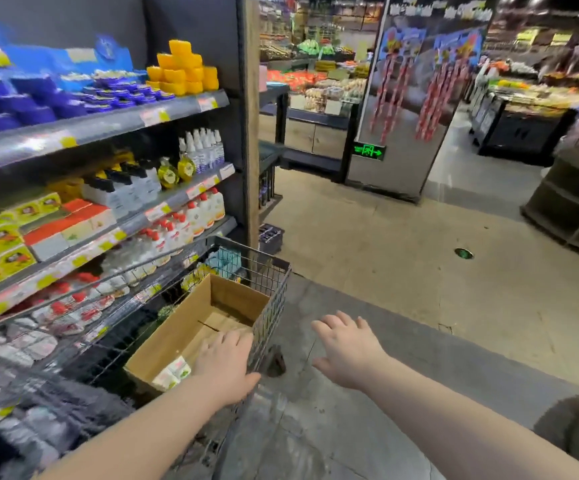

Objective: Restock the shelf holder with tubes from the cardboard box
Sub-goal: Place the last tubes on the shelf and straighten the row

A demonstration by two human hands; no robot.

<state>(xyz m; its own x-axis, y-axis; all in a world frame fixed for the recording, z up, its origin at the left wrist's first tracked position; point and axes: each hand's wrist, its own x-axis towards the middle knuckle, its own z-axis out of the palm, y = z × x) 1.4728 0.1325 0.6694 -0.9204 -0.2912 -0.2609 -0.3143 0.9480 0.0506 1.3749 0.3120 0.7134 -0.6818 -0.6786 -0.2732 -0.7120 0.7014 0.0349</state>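
The cardboard box (191,327) sits inside a wire cart (277,299) parked tight against the shelving unit (108,126) on the left. It is plain brown and long and narrow, and its top is open, with the flaps out of sight. Most of its floor is bare, showing the seam between the bottom flaps. Only a couple of pale packs (173,374) lie in its near corner. They are white with green and pink print, and too blurred to say whether they are tubes. The left hand (224,362) reaches over the near right corner of the box, just beside those packs, back of the hand up. Its fingers lie close together and nearly straight, pointing into the box and holding nothing. Whether they touch the cardboard or the cart's mesh cannot be told. The right hand (346,351) hangs over the grey floor (385,254) to the right of the cart, apart from everything, palm down, fingers spread and relaxed, thumb out to the side. The shelves carry stacked yellow blocks (184,69) on top, white spray bottles (205,147) below them, and rows of red-capped bottles (177,230) lower down — the near end of every shelf is smeared by blur. A teal item (225,261) lies at the far end of the cart, beyond the box. Farther off, a green exit sign (368,151) glows low on a steel-clad pillar.
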